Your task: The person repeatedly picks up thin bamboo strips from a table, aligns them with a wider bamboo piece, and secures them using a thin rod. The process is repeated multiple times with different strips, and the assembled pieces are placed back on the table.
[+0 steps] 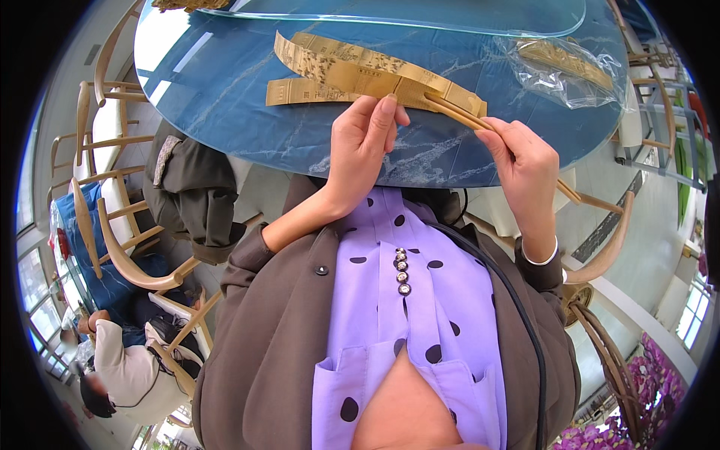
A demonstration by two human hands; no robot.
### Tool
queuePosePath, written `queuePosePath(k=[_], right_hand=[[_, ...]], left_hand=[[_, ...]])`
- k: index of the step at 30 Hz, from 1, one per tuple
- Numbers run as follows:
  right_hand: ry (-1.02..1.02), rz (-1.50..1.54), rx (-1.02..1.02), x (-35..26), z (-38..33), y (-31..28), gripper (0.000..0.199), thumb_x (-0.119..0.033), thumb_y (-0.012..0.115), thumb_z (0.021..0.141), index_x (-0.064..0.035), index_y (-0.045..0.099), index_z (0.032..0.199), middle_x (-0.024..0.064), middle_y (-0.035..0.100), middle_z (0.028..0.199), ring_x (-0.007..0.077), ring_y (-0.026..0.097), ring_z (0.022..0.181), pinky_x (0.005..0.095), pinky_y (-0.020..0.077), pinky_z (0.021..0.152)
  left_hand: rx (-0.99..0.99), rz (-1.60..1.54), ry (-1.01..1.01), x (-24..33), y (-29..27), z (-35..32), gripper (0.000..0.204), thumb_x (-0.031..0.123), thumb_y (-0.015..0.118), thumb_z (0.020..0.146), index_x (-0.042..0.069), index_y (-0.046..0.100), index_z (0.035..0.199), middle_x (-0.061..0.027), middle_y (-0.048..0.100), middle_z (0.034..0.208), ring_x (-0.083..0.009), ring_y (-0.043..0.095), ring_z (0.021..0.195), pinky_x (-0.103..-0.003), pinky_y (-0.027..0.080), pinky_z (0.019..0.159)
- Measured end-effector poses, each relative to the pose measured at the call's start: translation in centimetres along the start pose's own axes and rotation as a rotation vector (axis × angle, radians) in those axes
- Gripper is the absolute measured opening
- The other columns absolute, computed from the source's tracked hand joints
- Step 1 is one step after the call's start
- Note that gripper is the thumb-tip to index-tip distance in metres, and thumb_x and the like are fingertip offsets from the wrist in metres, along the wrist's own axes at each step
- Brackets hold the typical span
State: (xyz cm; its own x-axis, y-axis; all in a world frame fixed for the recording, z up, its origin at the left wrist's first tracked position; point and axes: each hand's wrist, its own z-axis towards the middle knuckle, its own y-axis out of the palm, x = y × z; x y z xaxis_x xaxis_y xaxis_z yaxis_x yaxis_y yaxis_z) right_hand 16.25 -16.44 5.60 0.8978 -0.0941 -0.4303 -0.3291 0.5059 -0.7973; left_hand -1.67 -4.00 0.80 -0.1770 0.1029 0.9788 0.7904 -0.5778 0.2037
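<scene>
Hard to see: the printing on the paper sleeves [352, 75] is too small to read, and whatever sits in the clear plastic bag [570, 67] at upper right is mostly glare, just something tan. The far end of the chopsticks [457, 112] is tucked into a sleeve, and their near end is covered by the right hand.
Cut off: glass turntable [390, 19] runs off the top edge.
Left hand [364, 146]: comes up from lower centre, palm down, fingers [386, 112] pressed together with tips resting on the nearest sleeve, pinning it to the surface.
Right hand [525, 165]: right of centre, wrist bent, fingers curled and pinching the chopsticks, which slant up-left.
Sleeves: three or so tan strips fanned out, top centre, on the blue marbled surface [217, 82].
Around: wooden chairs [112, 225] at left, a seated person [124, 360] lower left.
</scene>
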Motion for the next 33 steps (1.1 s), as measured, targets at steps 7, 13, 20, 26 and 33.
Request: queuePosePath(k=[7, 13, 20, 26, 33], right_hand=[[0.008, -0.027, 0.039, -1.3, -0.8, -0.1, 0.024, -0.023, 0.078, 0.086, -0.0023, 0.073, 0.098, 0.0069, 0.055, 0.067, 0.0214, 0.053, 0.055, 0.0338, 0.0413, 0.05], [-0.072, -0.175, 0.083, -2.3, -1.8, 0.8, 0.028, -0.023, 0.076, 0.088, -0.0026, 0.071, 0.108, 0.0059, 0.051, 0.07, 0.021, 0.054, 0.058, 0.0336, 0.0433, 0.051], [-0.067, -0.196, 0.084, -2.7, -2.4, 1.7, 0.031, -0.023, 0.074, 0.091, -0.0018, 0.069, 0.114, 0.0057, 0.049, 0.069, 0.0214, 0.054, 0.058, 0.0345, 0.0438, 0.051], [-0.044, -0.095, 0.032, -2.9, -2.4, 2.3, 0.031, -0.021, 0.072, 0.093, -0.001, 0.068, 0.116, 0.0068, 0.051, 0.069, 0.0228, 0.055, 0.058, 0.0354, 0.0445, 0.052], [0.002, -0.076, 0.061, -3.5, -2.3, 3.0, 0.033, -0.021, 0.07, 0.094, -0.002, 0.067, 0.12, 0.0072, 0.052, 0.07, 0.0234, 0.055, 0.058, 0.0356, 0.0447, 0.052]], left_hand=[[0.098, 0.002, 0.104, 0.1, 1.3, 0.6, 0.039, 0.026, 0.055, 0.107, 0.0, 0.062, 0.08, 0.0017, 0.054, 0.061, -0.0013, 0.039, 0.05, -0.021, 0.029, 0.045], [0.087, -0.229, -0.035, 0.5, 1.1, 0.6, 0.04, 0.027, 0.054, 0.107, 0.0, 0.063, 0.079, 0.0035, 0.048, 0.053, -0.0007, 0.036, 0.045, -0.021, 0.026, 0.042], [0.122, -0.269, 0.001, 1.0, 1.6, 0.3, 0.04, 0.028, 0.055, 0.107, 0.0, 0.064, 0.079, 0.0042, 0.046, 0.051, -0.0004, 0.034, 0.042, -0.021, 0.023, 0.04], [0.072, -0.206, -0.003, 1.0, 1.6, 0.5, 0.038, 0.026, 0.058, 0.105, 0.0, 0.064, 0.079, 0.0046, 0.047, 0.052, 0.0003, 0.035, 0.045, -0.02, 0.024, 0.041], [0.021, -0.125, -0.014, 0.8, 1.9, 0.2, 0.039, 0.027, 0.055, 0.106, -0.002, 0.066, 0.083, 0.0025, 0.051, 0.055, -0.0005, 0.035, 0.045, -0.02, 0.025, 0.041]])
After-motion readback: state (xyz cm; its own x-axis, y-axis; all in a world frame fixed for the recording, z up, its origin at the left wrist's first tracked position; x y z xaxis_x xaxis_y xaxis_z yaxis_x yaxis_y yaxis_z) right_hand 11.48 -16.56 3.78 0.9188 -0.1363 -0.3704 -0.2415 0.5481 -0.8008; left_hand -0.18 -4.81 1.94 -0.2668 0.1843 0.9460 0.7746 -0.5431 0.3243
